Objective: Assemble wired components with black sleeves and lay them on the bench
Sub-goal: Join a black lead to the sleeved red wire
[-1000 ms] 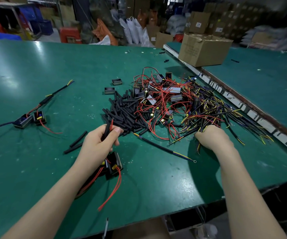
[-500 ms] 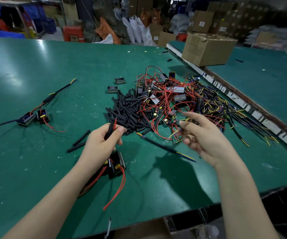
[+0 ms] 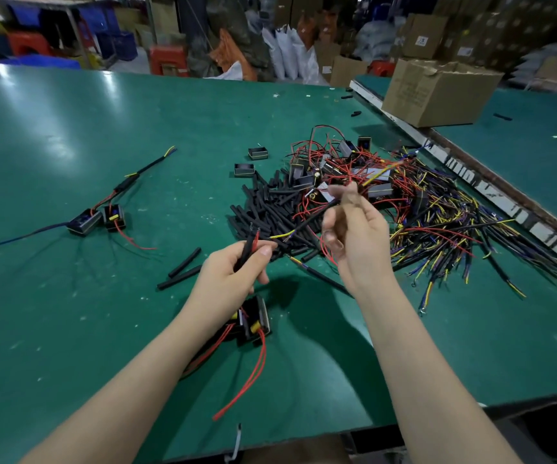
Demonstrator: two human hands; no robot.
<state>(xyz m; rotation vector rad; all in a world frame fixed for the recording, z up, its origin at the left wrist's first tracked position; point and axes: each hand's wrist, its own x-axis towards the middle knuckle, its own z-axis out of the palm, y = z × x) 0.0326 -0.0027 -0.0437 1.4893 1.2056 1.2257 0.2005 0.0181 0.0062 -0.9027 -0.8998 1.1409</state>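
Left hand (image 3: 233,272) grips black sleeve (image 3: 246,254) with red wire; right hand (image 3: 357,232) pinches black cable (image 3: 310,221), raised above sleeve pile (image 3: 263,209) on green bench (image 3: 103,145).

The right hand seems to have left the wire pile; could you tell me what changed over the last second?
The right hand rose from the tangled wire pile toward the left hand, now pinching a black cable with a yellow-tipped end. The left hand kept gripping its black sleeve and red wire; the finished assembly stayed put on the bench.
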